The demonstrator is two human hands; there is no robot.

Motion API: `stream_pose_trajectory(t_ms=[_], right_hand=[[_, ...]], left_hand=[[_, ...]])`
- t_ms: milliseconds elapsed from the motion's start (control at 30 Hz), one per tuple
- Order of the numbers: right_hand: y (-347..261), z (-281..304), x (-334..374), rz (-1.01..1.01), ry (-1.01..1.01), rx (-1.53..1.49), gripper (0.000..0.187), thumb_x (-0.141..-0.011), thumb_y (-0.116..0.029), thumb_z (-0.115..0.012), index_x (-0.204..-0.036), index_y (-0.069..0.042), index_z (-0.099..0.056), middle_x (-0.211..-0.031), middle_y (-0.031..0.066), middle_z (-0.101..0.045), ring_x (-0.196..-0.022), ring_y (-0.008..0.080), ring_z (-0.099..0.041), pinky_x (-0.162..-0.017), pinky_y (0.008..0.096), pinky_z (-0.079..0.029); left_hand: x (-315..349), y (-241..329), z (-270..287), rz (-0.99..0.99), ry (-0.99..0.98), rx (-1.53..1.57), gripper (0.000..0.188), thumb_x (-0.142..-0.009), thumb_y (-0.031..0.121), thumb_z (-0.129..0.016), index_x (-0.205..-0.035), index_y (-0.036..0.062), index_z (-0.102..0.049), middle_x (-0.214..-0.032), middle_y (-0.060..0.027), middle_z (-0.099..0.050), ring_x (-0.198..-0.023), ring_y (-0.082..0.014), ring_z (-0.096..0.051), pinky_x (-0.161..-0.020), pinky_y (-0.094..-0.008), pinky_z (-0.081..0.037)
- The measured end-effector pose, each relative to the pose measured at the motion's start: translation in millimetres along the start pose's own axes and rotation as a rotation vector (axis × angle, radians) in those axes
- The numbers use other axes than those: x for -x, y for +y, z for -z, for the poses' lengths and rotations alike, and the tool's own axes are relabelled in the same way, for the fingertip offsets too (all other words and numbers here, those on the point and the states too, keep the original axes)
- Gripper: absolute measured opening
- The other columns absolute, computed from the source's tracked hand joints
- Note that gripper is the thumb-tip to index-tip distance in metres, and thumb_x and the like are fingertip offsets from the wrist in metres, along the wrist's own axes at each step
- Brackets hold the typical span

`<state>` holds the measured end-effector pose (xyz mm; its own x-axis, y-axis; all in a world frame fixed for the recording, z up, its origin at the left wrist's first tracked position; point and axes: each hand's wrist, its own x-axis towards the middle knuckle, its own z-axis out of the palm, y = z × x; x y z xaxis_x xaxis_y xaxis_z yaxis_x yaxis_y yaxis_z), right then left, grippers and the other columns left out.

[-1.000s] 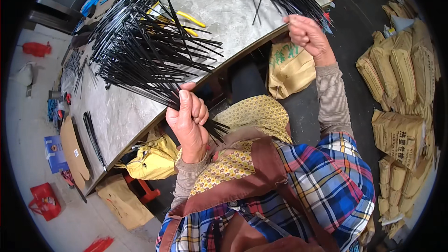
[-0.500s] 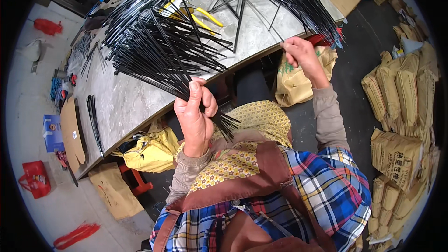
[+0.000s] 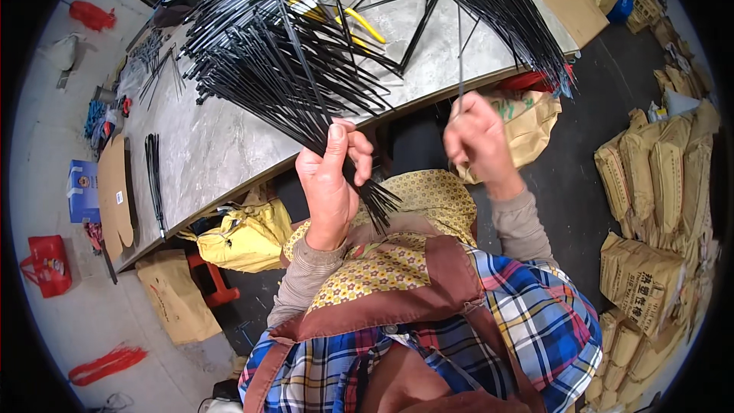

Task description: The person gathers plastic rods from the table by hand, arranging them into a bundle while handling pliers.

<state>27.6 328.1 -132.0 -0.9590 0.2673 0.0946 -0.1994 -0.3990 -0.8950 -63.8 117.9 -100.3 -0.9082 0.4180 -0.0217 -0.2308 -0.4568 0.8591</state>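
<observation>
My left hand (image 3: 330, 180) is closed around a bunch of long thin black strips (image 3: 378, 203). The bunch's short lower ends stick out below my fist over my lap, and its long part fans up to the left across the table edge. Off to the right, my right hand (image 3: 482, 138) is slightly blurred, fingers pinched on a single thin black strip (image 3: 461, 53) that points up over the table. A large heap of the same strips (image 3: 252, 23) lies on the grey table (image 3: 191, 153) beyond my left hand. Yellow-handled pliers (image 3: 365, 24) lie partly under loose strips.
Another pile of black strips (image 3: 516, 27) lies at the table's right end, and a small bundle (image 3: 155, 183) at its left. A paper sack (image 3: 531, 126) stands below the right edge, a yellow bag (image 3: 245, 237) below the left. Stacked brown sacks (image 3: 642, 176) line the right side.
My right hand has moved down and slightly left, and the strip in it now points nearly straight up. My left hand keeps its bunch, its fingers a little looser. The view has shifted slightly.
</observation>
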Motion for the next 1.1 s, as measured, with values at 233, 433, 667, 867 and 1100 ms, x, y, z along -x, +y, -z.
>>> stream_pose_trajectory(t_ms=[233,433,667,867,1100], right_hand=[[45,-66,28,-0.065,-0.208,0.361,0.012,-0.096,-0.007,-0.059,-0.099,-0.002,-0.049,-0.069,0.0035,-0.065,-0.06,0.0071,-0.059,-0.054,0.0223,-0.047],[35,-67,11,-0.068,-0.337,0.592,0.013,-0.094,-0.009,-0.062,-0.094,0.0,-0.053,-0.064,0.0062,-0.065,-0.055,0.0106,-0.061,-0.05,0.0261,-0.047],[3,-21,-56,0.028,-0.508,0.992,0.024,-0.089,-0.032,-0.067,-0.084,-0.008,-0.065,-0.065,0.0095,-0.063,-0.06,0.0314,-0.063,-0.055,0.0388,-0.049],[-23,92,-196,0.542,0.036,1.737,0.012,-0.085,-0.016,-0.062,-0.088,-0.005,-0.065,-0.081,0.0155,-0.067,-0.077,0.0335,-0.066,-0.065,0.0436,-0.051],[-19,124,-282,0.63,-0.133,2.164,0.012,-0.074,-0.005,-0.059,-0.083,-0.002,-0.065,-0.092,0.0171,-0.064,-0.091,0.0345,-0.065,-0.074,0.0432,-0.053]], left_hand=[[4,-9,-2,0.011,-0.034,-0.013,0.025,-0.102,0.019,-0.051,-0.11,-0.0044,-0.055,-0.101,-0.0226,-0.067,-0.089,-0.0274,-0.069,-0.081,-0.0351,-0.056],[6,-9,6,0.076,-0.028,0.051,0.029,-0.101,0.019,-0.052,-0.119,-0.0048,-0.052,-0.098,-0.0175,-0.066,-0.085,-0.0248,-0.067,-0.078,-0.0359,-0.056],[2,-9,15,0.072,0.042,0.113,0.025,-0.101,0.02,-0.054,-0.113,-0.0016,-0.054,-0.075,0.0,-0.048,-0.052,-0.0052,-0.036,-0.047,-0.0218,-0.032],[3,-7,20,0.079,0.068,0.087,0.024,-0.104,0.02,-0.047,-0.109,-0.0019,-0.055,-0.068,0.0019,-0.042,-0.049,-0.0034,-0.03,-0.044,-0.0198,-0.028],[-1,-14,30,0.081,0.072,0.067,0.024,-0.103,0.021,-0.05,-0.105,-0.0011,-0.058,-0.064,0.0021,-0.042,-0.047,-0.0036,-0.03,-0.042,-0.0207,-0.027]])
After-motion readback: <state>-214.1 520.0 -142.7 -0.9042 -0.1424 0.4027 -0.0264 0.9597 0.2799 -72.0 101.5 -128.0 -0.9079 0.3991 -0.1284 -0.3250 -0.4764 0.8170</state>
